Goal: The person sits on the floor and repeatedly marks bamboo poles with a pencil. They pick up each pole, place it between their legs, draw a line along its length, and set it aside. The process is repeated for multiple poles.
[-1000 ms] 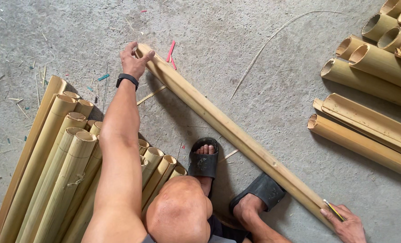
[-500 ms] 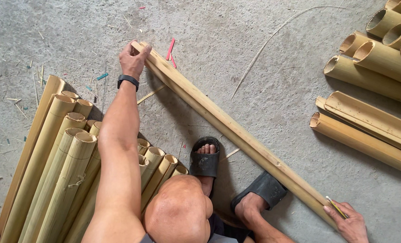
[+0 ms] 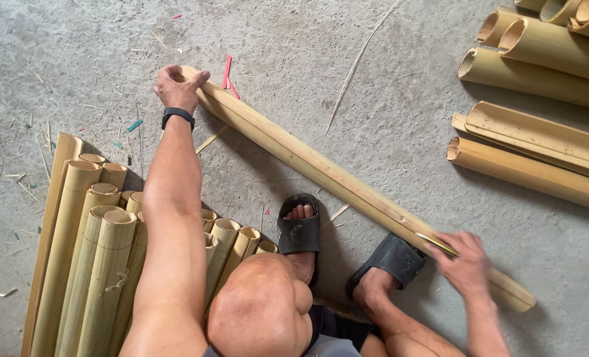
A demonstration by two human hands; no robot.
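- A person crouches on a concrete floor (image 3: pixel 76 59) over a long split bamboo pole (image 3: pixel 321 168), which lies slantwise across the floor from near right to far left.
- At the pole's near end, the right hand (image 3: pixel 465 264) presses on its upper edge, fingers (image 3: pixel 448 246) closed round a thin yellow-tipped tool (image 3: pixel 438 243) laid against the bamboo.
- Just short of the pole's middle stand two feet in black sandals (image 3: pixel 299 231), the right one touching the pole's near edge.
- Left of the pole, beside the person's knee, lies a bundle of bamboo tubes (image 3: pixel 96 251), cut ends facing the pole.
- At the pole's far end, the left hand (image 3: pixel 177 86), a black wristband (image 3: pixel 178 115) behind it, clamps over the tip, fingers curled on the bamboo.
- Red slivers (image 3: pixel 227 73) lie just beyond that far end.
- Well right of the pole rests a stack of bamboo sections (image 3: pixel 539 145); bare floor lies open between stack and pole.
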